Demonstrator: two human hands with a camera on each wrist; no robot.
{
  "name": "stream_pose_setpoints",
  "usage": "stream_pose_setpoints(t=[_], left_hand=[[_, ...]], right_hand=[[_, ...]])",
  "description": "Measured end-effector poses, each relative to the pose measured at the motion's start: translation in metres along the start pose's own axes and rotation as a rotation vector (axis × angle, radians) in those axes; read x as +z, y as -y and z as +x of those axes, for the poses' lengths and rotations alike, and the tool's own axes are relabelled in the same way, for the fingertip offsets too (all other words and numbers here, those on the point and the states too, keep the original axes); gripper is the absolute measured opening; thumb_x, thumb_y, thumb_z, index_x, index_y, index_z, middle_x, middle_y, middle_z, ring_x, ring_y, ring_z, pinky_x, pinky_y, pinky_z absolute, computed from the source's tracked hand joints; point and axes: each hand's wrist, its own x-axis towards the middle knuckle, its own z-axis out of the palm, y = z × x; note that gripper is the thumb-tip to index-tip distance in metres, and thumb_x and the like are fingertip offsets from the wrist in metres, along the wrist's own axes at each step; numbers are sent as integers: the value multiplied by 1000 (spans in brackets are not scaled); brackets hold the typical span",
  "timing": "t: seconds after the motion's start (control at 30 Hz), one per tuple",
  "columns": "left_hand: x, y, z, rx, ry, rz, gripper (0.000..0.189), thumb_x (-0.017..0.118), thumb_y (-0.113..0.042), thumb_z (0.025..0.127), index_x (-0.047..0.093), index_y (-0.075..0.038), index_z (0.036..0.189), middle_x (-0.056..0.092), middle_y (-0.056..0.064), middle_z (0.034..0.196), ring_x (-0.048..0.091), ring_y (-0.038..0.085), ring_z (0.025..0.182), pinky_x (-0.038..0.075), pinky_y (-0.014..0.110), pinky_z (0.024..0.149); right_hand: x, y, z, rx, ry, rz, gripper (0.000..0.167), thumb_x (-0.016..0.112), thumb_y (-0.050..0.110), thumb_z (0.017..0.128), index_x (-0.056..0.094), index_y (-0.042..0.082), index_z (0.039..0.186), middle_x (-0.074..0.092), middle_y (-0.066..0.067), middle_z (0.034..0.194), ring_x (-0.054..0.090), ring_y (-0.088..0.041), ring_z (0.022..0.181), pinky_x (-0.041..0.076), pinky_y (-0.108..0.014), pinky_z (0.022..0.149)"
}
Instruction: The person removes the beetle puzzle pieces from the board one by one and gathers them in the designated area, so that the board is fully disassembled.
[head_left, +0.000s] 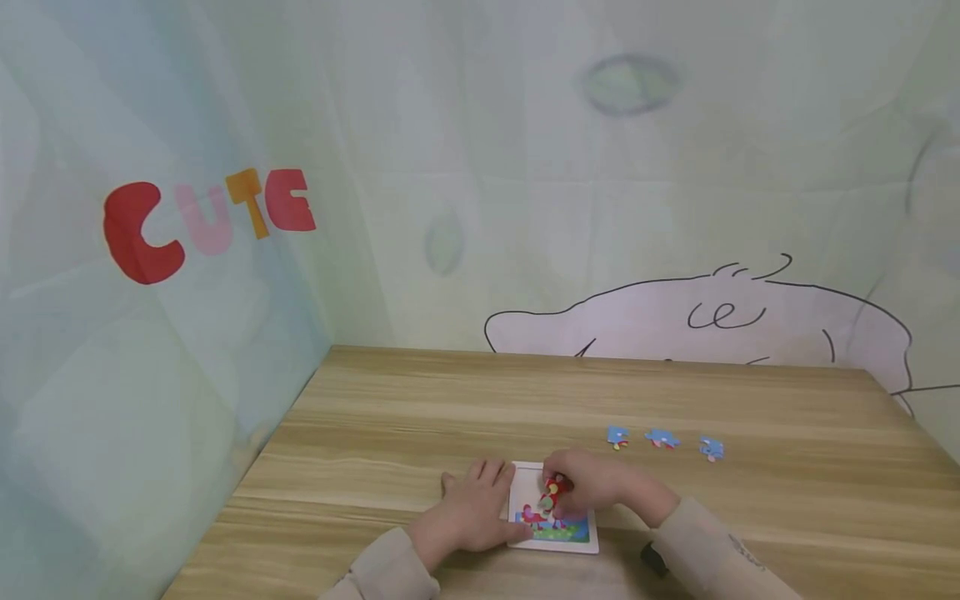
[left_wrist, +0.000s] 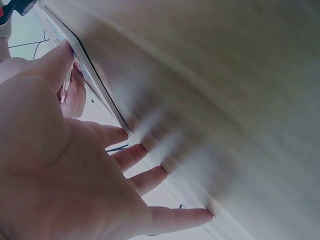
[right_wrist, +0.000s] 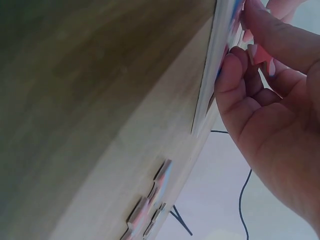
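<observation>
A small white-framed puzzle board [head_left: 555,547] lies on the wooden table, its lower part showing a blue and green picture with red figures. My right hand [head_left: 592,483] is over the board and pinches a mostly red puzzle piece [head_left: 554,490] between thumb and fingers. In the right wrist view the same puzzle piece [right_wrist: 260,55] stands tilted off the board, partly covered by the fingers. My left hand [head_left: 475,510] lies at the board's left side with fingers spread and straight. Its fingertips touch the table, and the thumb rests on the board's lower left edge.
Three loose blue puzzle pieces, a left one [head_left: 617,437], a middle one [head_left: 662,438] and a right one [head_left: 712,448], lie beyond the right hand. A small dark object [head_left: 655,558] shows beside the right sleeve. Printed cloth walls [head_left: 420,250] stand behind and left of the table.
</observation>
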Motion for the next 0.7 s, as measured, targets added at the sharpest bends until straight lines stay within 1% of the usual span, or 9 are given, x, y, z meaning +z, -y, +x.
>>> stream_pose_setpoints(t=[0.27,0.47,0.57,0.7], left_hand=[[-2,-1,-1,-7,-5,-5,92,59,-67,82,38,-6,147,34,13,151,30,37,139,26,77,93],[-3,-2,-2,-7,-10,-13,92,60,-66,82,38,-5,147,34,14,151,29,37,139,25,78,94],[-3,-2,-3,-4,-12,-14,92,60,-66,82,38,-5,147,34,14,152,29,37,139,25,78,94],[-4,-2,-4,-1,-13,-10,92,59,-66,82,38,-5,147,34,14,151,29,38,139,26,78,93]], right_hand=[[-2,-2,-1,-5,6,56,16,69,2,83,58,13,85,50,9,76,45,-4,69,41,-22,62],[-3,-2,-2,-14,15,105,8,66,4,88,60,9,87,53,8,76,47,-3,67,42,-21,61],[-3,-4,-2,-20,20,124,7,65,4,90,60,9,87,53,8,75,47,-3,67,42,-20,60],[-4,-8,-2,-25,11,136,4,64,6,90,61,9,88,54,8,77,48,-3,69,42,-20,61]])
